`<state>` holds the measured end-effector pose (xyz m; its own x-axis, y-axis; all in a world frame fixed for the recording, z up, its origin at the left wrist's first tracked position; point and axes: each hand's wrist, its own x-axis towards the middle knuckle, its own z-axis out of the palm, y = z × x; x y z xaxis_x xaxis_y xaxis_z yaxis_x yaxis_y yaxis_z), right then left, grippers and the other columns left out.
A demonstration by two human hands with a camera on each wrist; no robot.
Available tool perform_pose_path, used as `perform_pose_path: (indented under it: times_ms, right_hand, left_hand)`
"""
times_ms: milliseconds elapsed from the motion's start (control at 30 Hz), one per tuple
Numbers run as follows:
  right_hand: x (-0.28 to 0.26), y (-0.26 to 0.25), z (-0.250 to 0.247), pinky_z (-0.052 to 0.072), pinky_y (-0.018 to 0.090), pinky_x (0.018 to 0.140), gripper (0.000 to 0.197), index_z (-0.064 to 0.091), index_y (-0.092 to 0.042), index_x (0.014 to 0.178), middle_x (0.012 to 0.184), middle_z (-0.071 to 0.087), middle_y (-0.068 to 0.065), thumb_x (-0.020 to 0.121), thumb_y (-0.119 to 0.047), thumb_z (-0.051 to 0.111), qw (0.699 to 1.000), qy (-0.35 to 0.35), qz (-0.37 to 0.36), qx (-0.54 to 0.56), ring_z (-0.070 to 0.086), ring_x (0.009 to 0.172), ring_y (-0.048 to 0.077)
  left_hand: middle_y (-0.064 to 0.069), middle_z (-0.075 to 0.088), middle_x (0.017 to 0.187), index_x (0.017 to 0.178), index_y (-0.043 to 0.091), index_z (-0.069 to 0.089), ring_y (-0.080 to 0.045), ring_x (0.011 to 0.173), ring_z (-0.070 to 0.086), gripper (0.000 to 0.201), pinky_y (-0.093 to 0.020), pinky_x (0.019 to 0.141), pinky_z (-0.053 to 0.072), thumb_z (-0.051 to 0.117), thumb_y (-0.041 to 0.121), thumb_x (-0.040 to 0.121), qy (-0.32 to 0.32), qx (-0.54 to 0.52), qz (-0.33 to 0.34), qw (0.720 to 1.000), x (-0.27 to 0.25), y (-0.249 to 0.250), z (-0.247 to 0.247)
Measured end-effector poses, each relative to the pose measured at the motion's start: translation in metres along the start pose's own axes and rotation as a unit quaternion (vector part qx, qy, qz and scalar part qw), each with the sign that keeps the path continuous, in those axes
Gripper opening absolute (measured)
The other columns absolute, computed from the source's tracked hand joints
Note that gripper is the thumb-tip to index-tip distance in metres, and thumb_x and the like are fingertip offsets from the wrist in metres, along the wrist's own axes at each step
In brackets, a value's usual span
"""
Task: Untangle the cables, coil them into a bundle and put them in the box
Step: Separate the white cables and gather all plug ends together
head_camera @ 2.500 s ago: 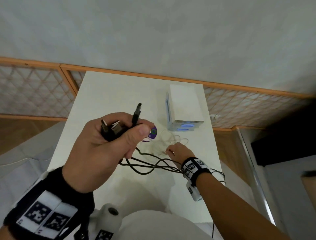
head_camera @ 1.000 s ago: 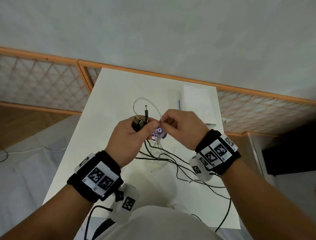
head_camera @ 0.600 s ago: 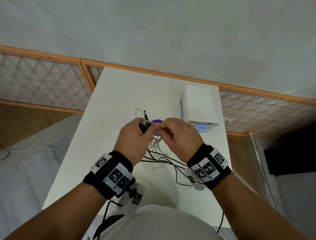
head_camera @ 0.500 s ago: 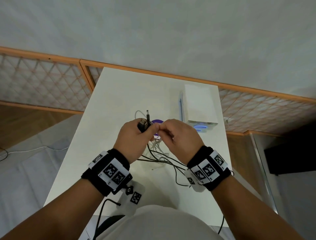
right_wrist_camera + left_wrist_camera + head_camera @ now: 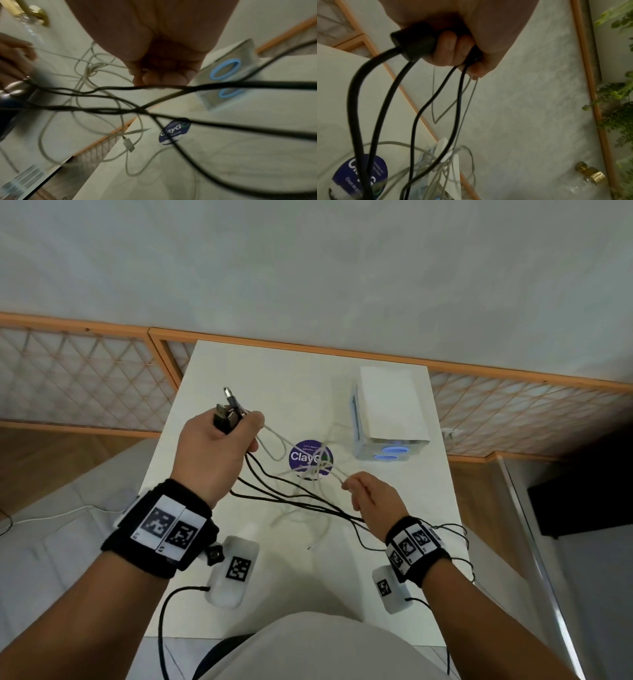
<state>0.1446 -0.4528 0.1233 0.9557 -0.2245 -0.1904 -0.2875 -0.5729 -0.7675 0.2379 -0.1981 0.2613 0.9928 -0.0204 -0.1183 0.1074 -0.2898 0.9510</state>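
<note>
My left hand [image 5: 219,446] is raised over the white table [image 5: 281,371] and grips the plug ends [image 5: 226,414] of several black cables [image 5: 284,498] plus a loop of white cable [image 5: 270,445]. In the left wrist view the fingers [image 5: 452,51] curl round the black plugs [image 5: 414,44]. My right hand [image 5: 370,498] pinches a strand of the tangled white cable [image 5: 322,470] at its fingertips, lower and to the right. The black cables sag between the hands and run under my right wrist. The white box [image 5: 390,412] lies on its side beyond the right hand.
A round purple sticker [image 5: 310,455] is on the table under the white tangle. A loose white plug [image 5: 128,144] dangles from the tangle in the right wrist view. Wooden lattice railings [image 5: 78,385] border the table's far side. Cables trail off the table's right edge [image 5: 462,546].
The hands were together at the plugs half a second ago. They have pulled apart: the left rose up and left with the plugs, the right drew down and right along the white cable.
</note>
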Motion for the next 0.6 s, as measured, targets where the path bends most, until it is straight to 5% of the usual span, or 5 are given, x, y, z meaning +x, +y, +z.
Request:
perform_pose_path:
  times_ms: [200,400,500,600]
  right_hand:
    - [0.010,0.017,-0.006,0.040,0.029,0.052,0.028,0.062,-0.017,0.090,0.058,0.057,-0.001,0.108,-0.026,0.042,0.987,0.034,0.121,0.102,0.046,0.049,0.012]
    - [0.014,0.028,-0.014,0.031,0.026,0.044,0.029,0.064,-0.004,0.099,0.062,0.057,0.006,0.106,-0.024,0.044,0.940,0.065,0.237,0.235,0.039,0.044,0.016]
    - [0.013,0.021,-0.020,0.044,0.030,0.054,0.022,0.066,-0.010,0.108,0.088,0.071,0.009,0.103,-0.025,0.050,0.952,0.070,0.242,0.173,0.053,0.057,0.020]
    - [0.008,-0.003,-0.024,0.049,0.029,0.086,0.042,0.055,-0.019,0.140,0.136,0.057,0.006,0.099,-0.024,0.060,0.985,0.100,0.136,-0.041,0.063,0.103,0.022]
  left_hand:
    - [0.014,0.057,0.045,0.070,0.009,0.064,-0.003,0.042,0.045,0.038,-0.029,0.057,0.037,0.070,0.038,0.093,0.048,0.000,-0.004,0.999,-0.008,-0.008,-0.005]
    - [0.005,0.063,0.058,0.067,0.017,0.063,-0.022,0.054,0.044,0.032,-0.030,0.054,0.036,0.072,0.036,0.092,0.060,-0.053,0.000,0.997,-0.005,-0.001,-0.019]
    - [0.003,0.065,0.063,0.071,0.018,0.066,-0.022,0.056,0.046,0.030,-0.029,0.053,0.038,0.072,0.037,0.094,0.021,-0.038,0.017,0.999,-0.011,0.003,-0.016]
    - [0.006,0.065,0.058,0.069,0.022,0.066,-0.013,0.049,0.046,0.030,-0.028,0.054,0.039,0.070,0.035,0.097,-0.057,0.000,0.035,0.998,-0.020,0.007,-0.004]
